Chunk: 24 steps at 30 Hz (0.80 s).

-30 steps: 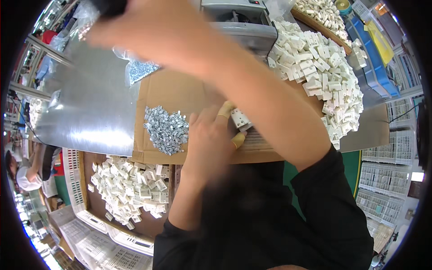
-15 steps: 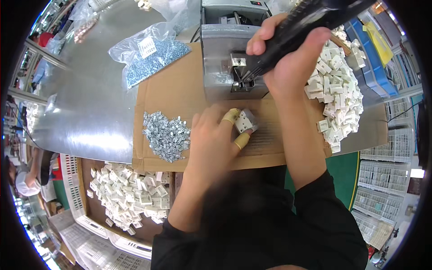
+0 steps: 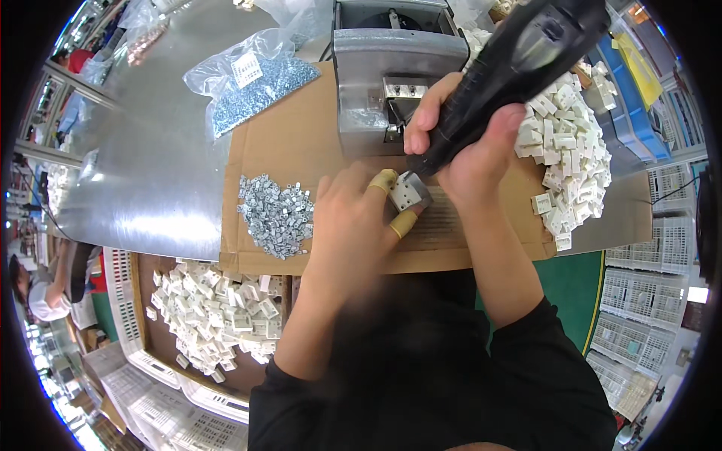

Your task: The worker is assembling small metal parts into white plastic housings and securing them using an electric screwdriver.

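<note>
A black electric screwdriver [image 3: 526,68] is gripped in my right hand [image 3: 477,169], closed around its body. Its tip points down and left, at the upper edge of a small white plastic block with holes [image 3: 404,194]. The fingers of my left hand [image 3: 346,218], two of them in yellow finger cots, pinch this block where it sits against a grey metal piece on the cardboard [image 3: 278,158]. Whether the tip touches the block cannot be made out. Left of my left hand lies a pile of small metal clamps [image 3: 274,216].
A grey screw feeder machine [image 3: 398,56] stands behind my hands. A bag of bluish screws [image 3: 263,94] lies at the back left. White blocks [image 3: 568,154] are heaped at right, beside a blue bin [image 3: 628,113]. More blocks fill a white crate [image 3: 139,361] at lower left.
My right hand has brought the screwdriver from the feeder's outlet down toward the white block. My left hand has stayed nearly in place, holding the block.
</note>
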Motion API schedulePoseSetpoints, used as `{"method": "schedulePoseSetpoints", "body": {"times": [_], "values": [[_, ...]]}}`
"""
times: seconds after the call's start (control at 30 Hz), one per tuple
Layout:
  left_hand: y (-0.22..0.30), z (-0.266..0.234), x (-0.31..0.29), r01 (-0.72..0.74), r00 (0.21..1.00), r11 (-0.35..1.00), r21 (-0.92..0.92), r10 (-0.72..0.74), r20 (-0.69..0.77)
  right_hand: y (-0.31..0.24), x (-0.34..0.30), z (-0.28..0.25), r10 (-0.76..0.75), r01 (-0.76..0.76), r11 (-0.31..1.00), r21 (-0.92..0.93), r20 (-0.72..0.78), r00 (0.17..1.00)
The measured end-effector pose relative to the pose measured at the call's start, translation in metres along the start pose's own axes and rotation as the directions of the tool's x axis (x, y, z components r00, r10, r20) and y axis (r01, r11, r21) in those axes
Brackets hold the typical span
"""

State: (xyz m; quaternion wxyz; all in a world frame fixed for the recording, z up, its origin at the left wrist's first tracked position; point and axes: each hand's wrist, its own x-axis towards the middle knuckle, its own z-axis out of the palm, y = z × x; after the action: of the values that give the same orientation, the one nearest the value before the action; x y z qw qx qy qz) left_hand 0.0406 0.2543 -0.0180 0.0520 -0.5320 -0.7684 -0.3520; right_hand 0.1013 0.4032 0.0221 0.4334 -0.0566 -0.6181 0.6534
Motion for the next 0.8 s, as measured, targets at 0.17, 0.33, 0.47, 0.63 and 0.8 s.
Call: {"method": "schedulePoseSetpoints", "body": {"times": [0.17,0.33,0.47,0.63,0.8], "values": [[0.005,-0.005,0.013,-0.073,0.994,0.982,0.174,0.058,0.088,0.004,-0.004,0.005,-0.01,0.01,1.0,0.021,-0.005,1.0],[0.0,-0.002,0.013,-0.091,0.979,0.982,0.163,0.058,0.194,0.014,0.0,0.011,-0.105,0.062,0.962,0.266,0.153,0.983],[0.007,0.007,0.009,-0.038,0.991,0.987,0.159,0.016,0.136,0.017,0.0,0.018,-0.132,0.085,0.936,0.341,0.118,0.984],[0.024,0.01,0.006,0.013,0.996,0.968,0.25,-0.034,0.082,0.017,0.003,0.015,-0.12,0.056,0.958,0.282,0.214,0.969],[0.021,0.009,0.007,0.049,0.989,0.95,0.309,-0.089,0.117,0.006,-0.002,0.005,-0.043,0.001,0.99,0.138,0.3,0.953]]}}
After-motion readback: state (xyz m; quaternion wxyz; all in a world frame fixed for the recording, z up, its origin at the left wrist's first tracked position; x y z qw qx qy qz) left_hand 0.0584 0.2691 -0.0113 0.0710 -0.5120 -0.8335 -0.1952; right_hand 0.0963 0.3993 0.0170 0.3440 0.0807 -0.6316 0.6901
